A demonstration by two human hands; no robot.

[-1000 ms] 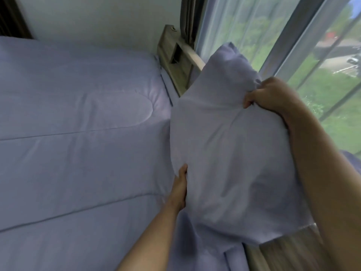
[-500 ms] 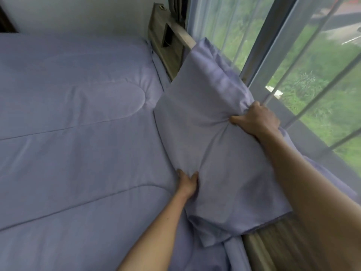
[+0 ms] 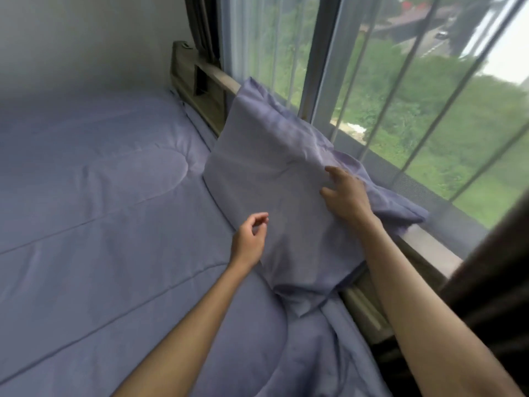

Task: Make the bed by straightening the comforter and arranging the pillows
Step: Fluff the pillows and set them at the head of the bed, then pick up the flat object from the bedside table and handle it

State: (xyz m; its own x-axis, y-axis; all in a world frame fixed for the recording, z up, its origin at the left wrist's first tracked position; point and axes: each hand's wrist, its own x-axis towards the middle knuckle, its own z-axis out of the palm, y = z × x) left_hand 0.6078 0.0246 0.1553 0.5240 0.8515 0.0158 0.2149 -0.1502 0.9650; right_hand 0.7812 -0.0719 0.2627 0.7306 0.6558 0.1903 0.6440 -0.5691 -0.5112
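Lilac cotton pillow (image 3: 280, 179) stands propped on its lower edge at the window side of the bed, leaning back against the wooden headboard rail (image 3: 217, 77) and the window (image 3: 400, 81) behind it. That lean reads as deliberate: the rail and sill give it a back to rest on, so it stays up without a grip.

Your right hand (image 3: 347, 196) lies flat on the pillow's right upper face, fingers (image 3: 333, 171) spread, not closed on any cloth. Palm contact looks like steadying or patting the fill into shape rather than carrying.

Your left hand (image 3: 249, 242) hovers just in front of the pillow's lower left face, fingers loosely curled, holding nothing. Whether the fingertips brush the case, you cannot tell from this angle.

Behind the right hand, more lilac fabric (image 3: 395, 202) bunches out along the sill; it may be the pillowcase's loose end or a second pillow, unclear. A slack flap of case (image 3: 303, 299) trails from the bottom corner onto the bed, untucked.

Matching comforter (image 3: 100, 210) lies flat and smooth across the mattress to the left, stitched seams running straight, so that half of the job looks largely done. Near the pillow's base it rumples and folds up (image 3: 315, 348) towards the bed frame (image 3: 363, 310).

Dark curtain (image 3: 492, 296) hangs at the right edge, close to your forearm.

Judgement: pillow placement is near finished; the trailing flap and rumpled corner remain to tidy.
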